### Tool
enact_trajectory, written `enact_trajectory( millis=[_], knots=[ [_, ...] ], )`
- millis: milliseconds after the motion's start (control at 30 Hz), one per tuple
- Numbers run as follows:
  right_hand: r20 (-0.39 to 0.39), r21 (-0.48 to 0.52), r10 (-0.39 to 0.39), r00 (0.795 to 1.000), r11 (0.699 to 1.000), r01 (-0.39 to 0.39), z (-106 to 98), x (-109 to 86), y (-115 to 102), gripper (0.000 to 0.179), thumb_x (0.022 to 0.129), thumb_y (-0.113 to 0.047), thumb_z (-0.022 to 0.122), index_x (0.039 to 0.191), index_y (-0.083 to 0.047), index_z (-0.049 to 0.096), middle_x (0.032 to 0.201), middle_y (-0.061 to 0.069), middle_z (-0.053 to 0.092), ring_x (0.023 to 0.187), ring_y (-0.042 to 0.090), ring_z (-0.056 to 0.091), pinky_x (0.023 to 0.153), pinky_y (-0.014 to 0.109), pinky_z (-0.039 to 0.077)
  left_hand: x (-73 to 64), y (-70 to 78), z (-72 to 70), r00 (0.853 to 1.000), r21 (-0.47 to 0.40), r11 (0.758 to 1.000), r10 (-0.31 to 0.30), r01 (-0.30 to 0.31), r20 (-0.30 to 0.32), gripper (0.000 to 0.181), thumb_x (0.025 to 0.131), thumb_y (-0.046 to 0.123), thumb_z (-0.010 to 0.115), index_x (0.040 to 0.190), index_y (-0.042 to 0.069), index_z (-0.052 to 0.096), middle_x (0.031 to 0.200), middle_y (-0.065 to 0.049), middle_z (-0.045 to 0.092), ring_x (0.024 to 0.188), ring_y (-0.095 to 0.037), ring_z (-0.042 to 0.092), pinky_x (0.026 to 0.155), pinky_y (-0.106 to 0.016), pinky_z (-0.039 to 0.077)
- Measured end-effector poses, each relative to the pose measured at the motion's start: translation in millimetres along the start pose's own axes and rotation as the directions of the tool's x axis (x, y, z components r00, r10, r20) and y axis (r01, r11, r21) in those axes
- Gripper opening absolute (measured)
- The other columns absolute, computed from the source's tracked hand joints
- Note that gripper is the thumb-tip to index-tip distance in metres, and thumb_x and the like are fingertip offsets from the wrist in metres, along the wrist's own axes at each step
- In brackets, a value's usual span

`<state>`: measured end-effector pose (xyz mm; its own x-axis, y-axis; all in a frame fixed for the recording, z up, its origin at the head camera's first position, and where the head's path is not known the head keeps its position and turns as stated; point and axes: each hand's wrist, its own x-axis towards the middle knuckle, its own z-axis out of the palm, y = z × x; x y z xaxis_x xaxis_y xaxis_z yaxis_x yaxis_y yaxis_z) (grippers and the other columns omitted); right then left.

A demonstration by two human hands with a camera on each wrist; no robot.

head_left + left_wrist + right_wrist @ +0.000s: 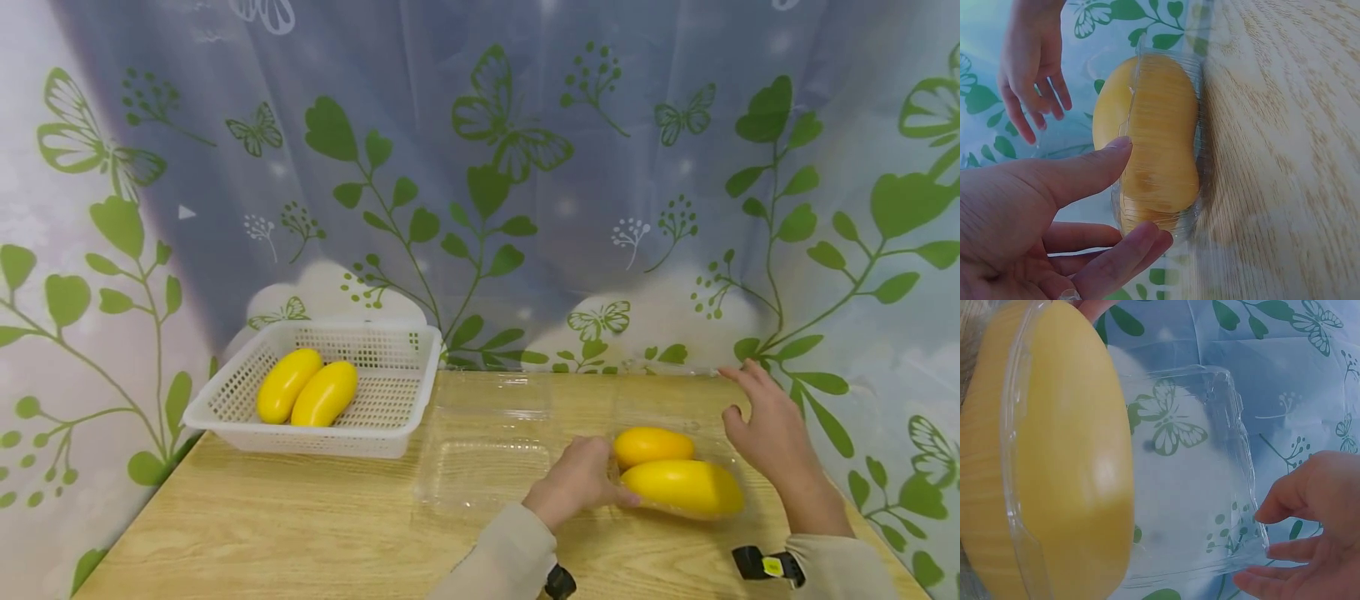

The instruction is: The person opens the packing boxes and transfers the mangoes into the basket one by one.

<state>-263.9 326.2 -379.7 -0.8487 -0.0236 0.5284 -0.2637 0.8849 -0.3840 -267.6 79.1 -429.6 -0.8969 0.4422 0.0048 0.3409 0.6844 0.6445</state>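
Two yellow mangoes, a rear one (652, 447) and a front one (682, 488), lie in a clear plastic clamshell box (1200, 69) at the table's right. My left hand (577, 479) holds this box at its near left corner. In the left wrist view its thumb (1100, 165) is on the rim, with fingers low at the side. The box's hinged lid (1179, 487) stands raised at the back. My right hand (772, 425) touches the lid's edge with extended fingertips, its thumb spread from the index finger in the head view.
Left of the filled box, a second clear clamshell box (491, 442) lies opened flat. A white plastic basket (382, 433) at the back left holds two more yellow mangoes (307, 387). The wooden table (300, 517) meets a patterned curtain (420, 275) behind.
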Motion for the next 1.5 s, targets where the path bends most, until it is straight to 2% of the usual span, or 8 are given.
enact_trajectory(
  millis=[100, 200, 267, 400, 600, 967, 1333, 1500],
  knots=[
    [0.033, 0.012, 0.023, 0.999, 1.000, -0.023, 0.0, 0.6, 1.1, 0.053, 0.089, 0.004, 0.052, 0.142, 0.007, 0.052, 0.158, 0.044, 0.024, 0.090, 0.055, 0.062, 0.060, 0.047, 0.040, -0.4, 0.3, 0.1, 1.000, 0.000, 1.000, -0.003, 0.003, 0.000, 0.040, 0.078, 0.032, 0.092, 0.070, 0.014, 0.057, 0.073, 0.007, 0.043, 0.065, -0.009, 0.038, 0.053, -0.023, 0.034],
    [0.064, 0.018, 0.038, 0.997, 0.999, -0.039, -1.6, 1.4, 2.5, 0.054, 0.090, 0.003, 0.053, 0.144, 0.008, 0.049, 0.157, 0.046, 0.024, 0.123, 0.072, 0.040, 0.076, 0.067, 0.044, -0.4, 0.4, 0.7, 1.000, -0.006, 1.000, -0.001, 0.001, 0.003, 0.040, 0.078, 0.032, 0.091, 0.069, 0.014, 0.057, 0.072, 0.006, 0.043, 0.064, -0.010, 0.038, 0.053, -0.023, 0.034],
    [0.088, 0.011, 0.041, 0.995, 0.999, -0.042, -4.0, 1.5, 3.8, 0.053, 0.091, 0.002, 0.053, 0.143, 0.009, 0.049, 0.152, 0.046, 0.031, 0.125, 0.070, 0.040, 0.085, 0.074, 0.042, -0.9, 0.6, 0.5, 1.000, -0.010, 1.000, 0.001, -0.001, 0.005, 0.040, 0.079, 0.032, 0.091, 0.068, 0.014, 0.057, 0.069, 0.006, 0.041, 0.063, -0.010, 0.037, 0.053, -0.023, 0.034],
    [0.204, -0.031, 0.073, 0.976, 0.997, -0.069, -11.8, 2.2, 8.5, 0.052, 0.094, -0.004, 0.054, 0.143, 0.011, 0.047, 0.142, 0.045, 0.044, 0.118, 0.063, 0.051, 0.077, 0.064, 0.052, -1.2, 0.9, 0.3, 1.000, -0.013, 1.000, 0.005, -0.005, 0.007, 0.040, 0.079, 0.032, 0.091, 0.069, 0.014, 0.057, 0.064, 0.006, 0.035, 0.058, -0.010, 0.035, 0.050, -0.023, 0.032],
    [0.477, -0.105, 0.161, 0.864, 0.986, -0.126, -20.9, 2.2, 23.8, 0.056, 0.098, -0.016, 0.060, 0.141, 0.016, 0.044, 0.133, 0.047, 0.052, 0.111, 0.063, 0.058, 0.080, 0.062, 0.055, -0.4, 1.9, 1.2, 1.000, 0.016, 1.000, -0.001, 0.001, 0.007, 0.045, 0.080, 0.034, 0.090, 0.065, 0.012, 0.053, 0.062, 0.006, 0.032, 0.056, -0.011, 0.034, 0.048, -0.022, 0.032],
    [0.686, 0.089, 0.200, 0.700, 0.931, -0.354, -16.2, -2.8, 47.7, 0.065, 0.105, -0.017, 0.056, 0.148, 0.021, 0.026, 0.138, 0.050, 0.044, 0.113, 0.056, 0.062, 0.082, 0.050, 0.063, -0.5, 1.7, 1.1, 1.000, 0.054, 0.998, 0.017, -0.018, 0.019, 0.044, 0.082, 0.034, 0.089, 0.065, 0.012, 0.055, 0.064, 0.005, 0.038, 0.051, -0.010, 0.034, 0.046, -0.022, 0.034],
    [0.769, 0.172, 0.190, 0.610, 0.858, -0.484, -5.4, -4.0, 68.2, 0.072, 0.108, -0.023, 0.052, 0.153, 0.020, 0.016, 0.145, 0.049, 0.040, 0.115, 0.048, 0.065, 0.085, 0.050, 0.063, -1.8, 2.9, -4.9, 0.997, 0.069, 0.995, 0.066, -0.068, 0.031, 0.050, 0.083, 0.037, 0.087, 0.065, 0.013, 0.047, 0.063, 0.006, 0.031, 0.050, -0.009, 0.028, 0.047, -0.021, 0.029],
    [0.794, 0.202, 0.190, 0.578, 0.813, -0.546, -0.2, -8.0, 76.7, 0.072, 0.109, -0.022, 0.049, 0.153, 0.022, 0.012, 0.145, 0.048, 0.038, 0.112, 0.035, 0.069, 0.085, 0.046, 0.063, -0.7, 3.2, -9.3, 0.998, 0.036, 0.998, 0.050, -0.051, 0.037, 0.040, 0.086, 0.039, 0.084, 0.072, 0.014, 0.057, 0.061, 0.007, 0.034, 0.048, -0.009, 0.026, 0.046, -0.022, 0.029]
  ],
)
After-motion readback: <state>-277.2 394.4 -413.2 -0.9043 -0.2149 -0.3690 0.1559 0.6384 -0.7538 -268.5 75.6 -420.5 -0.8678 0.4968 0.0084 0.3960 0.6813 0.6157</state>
